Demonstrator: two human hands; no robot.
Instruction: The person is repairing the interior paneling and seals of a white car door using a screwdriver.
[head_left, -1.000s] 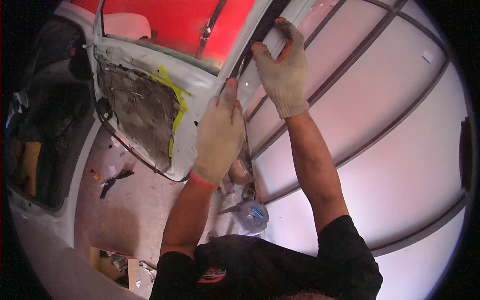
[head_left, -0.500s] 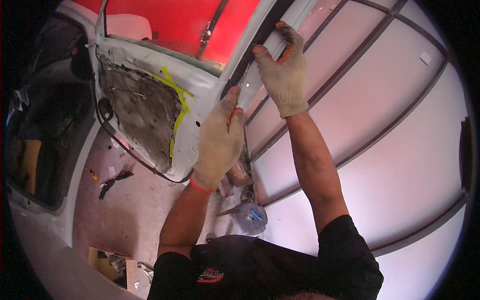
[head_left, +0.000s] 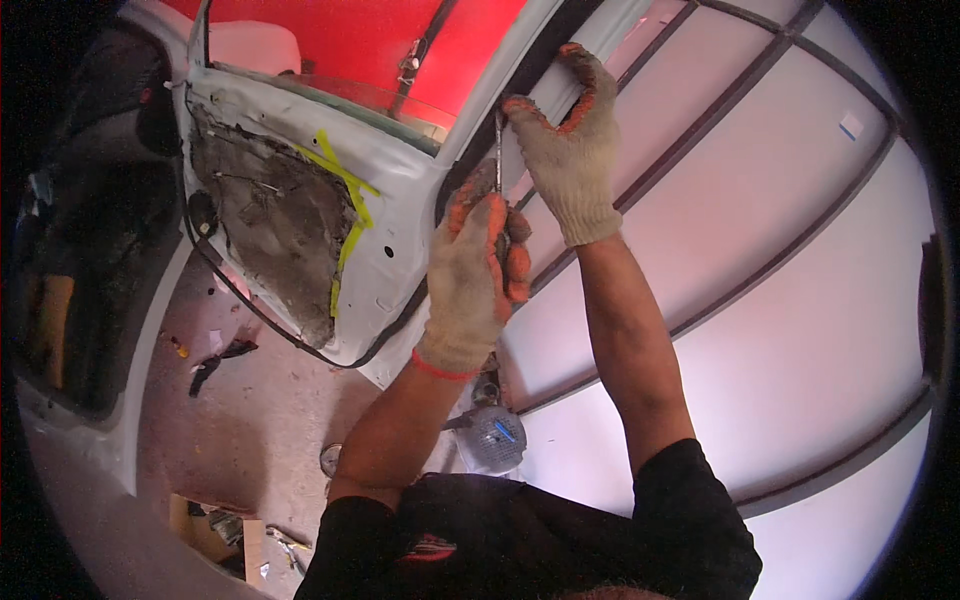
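Note:
My left hand (head_left: 470, 280), in an orange-coated knit glove, is closed round a thin metal tool (head_left: 499, 150), perhaps a screwdriver, whose shaft points up along the door's dark seal strip (head_left: 533, 47). Above it to the right, my gloved right hand (head_left: 570, 160) grips the upper door frame (head_left: 615, 30), thumb at the seal strip and fingers curled over the frame; their inner contact is partly hidden. The white car door (head_left: 398, 183) has its inner side bare, with a grimy membrane (head_left: 270, 220), yellow-green tape (head_left: 350, 230) and a loose dark strip (head_left: 260, 315) hanging along its lower edge.
A white car body (head_left: 125, 450) with dark glass is at left. Pale framed panels (head_left: 750, 250) fill the right, a red surface (head_left: 350, 30) the top. On the floor (head_left: 220, 430) lie a cardboard box (head_left: 253, 545), pliers (head_left: 290, 550) and a dark item (head_left: 215, 365). A grey perforated object (head_left: 490, 440) sits below.
My left hand has shifted rightward and turned, its curled fingers and the tool's shaft now showing. My right hand has moved slightly down. The dark seal strip shows more beside the door edge.

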